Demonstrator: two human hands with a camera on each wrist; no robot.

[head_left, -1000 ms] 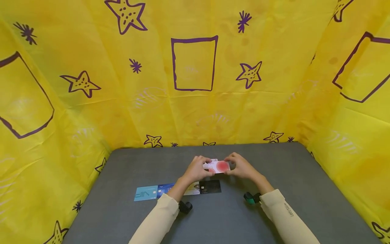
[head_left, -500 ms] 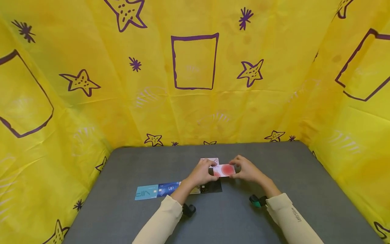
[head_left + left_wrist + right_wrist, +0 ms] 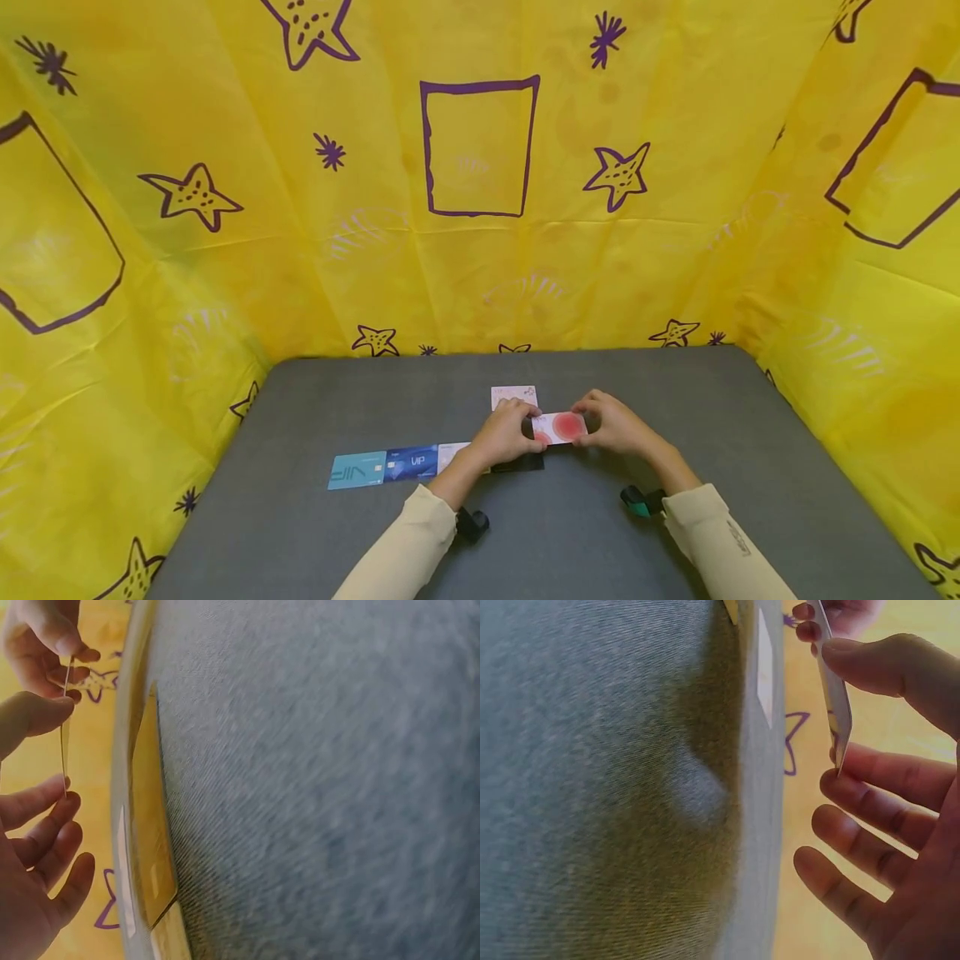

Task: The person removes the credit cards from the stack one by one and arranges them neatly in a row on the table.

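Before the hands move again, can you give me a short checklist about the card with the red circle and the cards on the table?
1. Both hands hold the red-circle card: ok; left hand, right hand.
2. Card held by its edges: ok, seen in both wrist views.
3. Card lifted off the grey table: cannot tell.
4. Row of cards lies flat: ok.
5. White card lies apart behind the hands: ok.

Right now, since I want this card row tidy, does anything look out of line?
Yes. One pale card lies alone behind the hands, apart from the row along the near side of the table. The left hand and right hand pinch a card with a red circle above the row's right end.
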